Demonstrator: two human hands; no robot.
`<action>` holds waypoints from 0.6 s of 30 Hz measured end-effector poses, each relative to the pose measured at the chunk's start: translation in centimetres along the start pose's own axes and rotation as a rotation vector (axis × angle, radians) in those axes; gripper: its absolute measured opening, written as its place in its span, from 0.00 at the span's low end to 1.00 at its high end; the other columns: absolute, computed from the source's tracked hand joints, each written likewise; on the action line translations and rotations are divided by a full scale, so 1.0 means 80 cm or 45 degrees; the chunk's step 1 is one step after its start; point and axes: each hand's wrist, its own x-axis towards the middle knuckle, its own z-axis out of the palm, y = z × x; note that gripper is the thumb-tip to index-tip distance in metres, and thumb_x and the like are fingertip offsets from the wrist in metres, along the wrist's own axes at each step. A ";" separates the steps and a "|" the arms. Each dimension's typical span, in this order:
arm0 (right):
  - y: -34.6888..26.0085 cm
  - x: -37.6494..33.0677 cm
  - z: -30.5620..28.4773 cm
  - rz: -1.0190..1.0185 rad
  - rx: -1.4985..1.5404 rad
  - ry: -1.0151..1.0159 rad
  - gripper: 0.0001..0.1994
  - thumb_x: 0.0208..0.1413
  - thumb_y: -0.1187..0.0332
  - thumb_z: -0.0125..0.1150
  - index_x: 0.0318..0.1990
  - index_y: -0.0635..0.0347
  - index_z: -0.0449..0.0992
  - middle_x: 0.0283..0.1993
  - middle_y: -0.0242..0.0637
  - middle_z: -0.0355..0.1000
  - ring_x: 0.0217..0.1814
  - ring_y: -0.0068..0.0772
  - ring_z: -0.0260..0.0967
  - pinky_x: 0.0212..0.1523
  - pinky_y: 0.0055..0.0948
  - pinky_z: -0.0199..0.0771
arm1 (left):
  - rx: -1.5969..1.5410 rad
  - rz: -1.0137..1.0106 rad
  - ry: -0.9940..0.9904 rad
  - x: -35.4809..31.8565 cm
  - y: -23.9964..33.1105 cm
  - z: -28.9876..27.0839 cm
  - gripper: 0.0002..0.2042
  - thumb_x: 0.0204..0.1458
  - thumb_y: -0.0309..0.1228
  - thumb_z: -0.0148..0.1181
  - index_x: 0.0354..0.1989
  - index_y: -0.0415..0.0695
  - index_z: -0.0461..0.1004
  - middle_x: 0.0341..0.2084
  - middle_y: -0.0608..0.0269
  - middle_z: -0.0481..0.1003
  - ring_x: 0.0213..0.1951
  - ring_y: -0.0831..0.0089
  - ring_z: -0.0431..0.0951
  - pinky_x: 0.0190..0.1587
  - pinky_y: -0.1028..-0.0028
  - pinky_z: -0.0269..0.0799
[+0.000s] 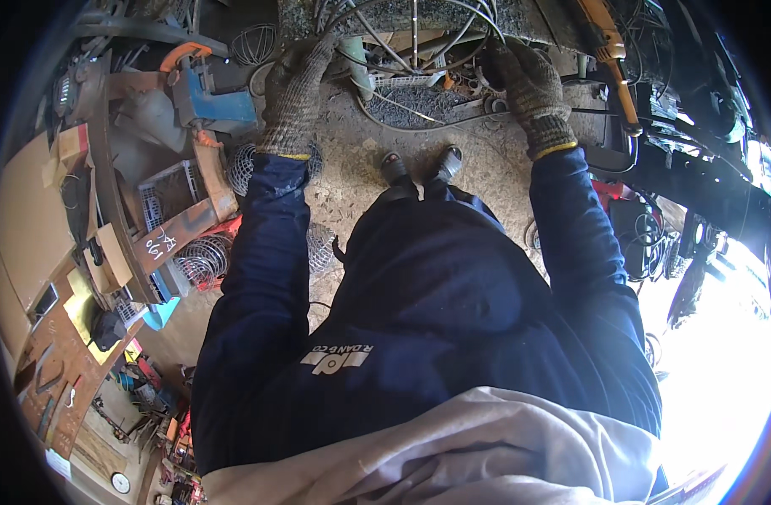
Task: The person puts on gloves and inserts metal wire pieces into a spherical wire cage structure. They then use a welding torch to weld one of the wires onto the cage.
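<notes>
I have a worktable (524,20) across the top of my view, with a spoked wire frame (415,38) over its near edge. My gloved left hand (297,88) and right hand (533,88) sit well apart at its sides; I can't tell whether the fingers are closed. I'd expect it light and springy, best held by opposite rims.

dark bench (520,21) | wire frame (415,38) over edge | floor (352,151) | wire coils (321,248), sandals (394,168)

Tan cardboard (33,223) at far left — white lattice crate (152,209) rightward, round dial (120,482) below.
</notes>
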 end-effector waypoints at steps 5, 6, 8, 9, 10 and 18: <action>0.020 0.002 0.007 0.012 -0.032 0.082 0.24 0.60 0.46 0.55 0.47 0.59 0.79 0.40 0.41 0.77 0.44 0.37 0.75 0.47 0.33 0.72 | 0.238 -0.075 0.082 0.004 -0.012 -0.023 0.15 0.56 0.35 0.65 0.47 0.40 0.77 0.42 0.63 0.79 0.41 0.78 0.79 0.47 0.76 0.75; 0.019 0.000 0.009 0.035 0.007 0.091 0.25 0.60 0.45 0.55 0.48 0.59 0.79 0.40 0.42 0.77 0.44 0.37 0.75 0.48 0.33 0.72 | 0.216 -0.127 0.089 0.005 -0.018 -0.033 0.16 0.55 0.37 0.65 0.47 0.41 0.77 0.41 0.63 0.79 0.41 0.78 0.79 0.46 0.76 0.74; 0.016 -0.001 0.013 0.079 0.082 0.109 0.26 0.59 0.44 0.55 0.48 0.59 0.79 0.41 0.42 0.77 0.45 0.38 0.76 0.49 0.33 0.71 | 0.105 -0.265 0.093 0.008 -0.022 -0.048 0.17 0.55 0.41 0.65 0.46 0.42 0.77 0.38 0.64 0.79 0.38 0.78 0.78 0.44 0.77 0.72; 0.016 0.000 0.016 0.072 0.072 0.131 0.26 0.59 0.44 0.55 0.48 0.59 0.79 0.41 0.42 0.77 0.45 0.37 0.76 0.49 0.34 0.71 | 0.030 -0.270 0.059 0.007 -0.026 -0.053 0.17 0.55 0.41 0.65 0.46 0.42 0.77 0.38 0.63 0.79 0.38 0.77 0.79 0.44 0.76 0.73; 0.018 -0.001 0.017 0.068 0.054 0.163 0.26 0.59 0.44 0.55 0.48 0.60 0.79 0.41 0.42 0.77 0.45 0.37 0.76 0.49 0.34 0.71 | -0.051 -0.278 0.015 0.007 -0.023 -0.049 0.17 0.56 0.41 0.64 0.47 0.41 0.77 0.39 0.62 0.79 0.39 0.76 0.79 0.45 0.75 0.73; 0.017 -0.005 0.016 0.140 0.092 0.142 0.26 0.59 0.45 0.56 0.49 0.59 0.78 0.41 0.40 0.78 0.45 0.33 0.76 0.49 0.32 0.71 | -0.117 -0.076 -0.105 0.002 -0.016 -0.016 0.12 0.59 0.26 0.59 0.50 0.37 0.73 0.42 0.50 0.79 0.41 0.62 0.83 0.44 0.66 0.82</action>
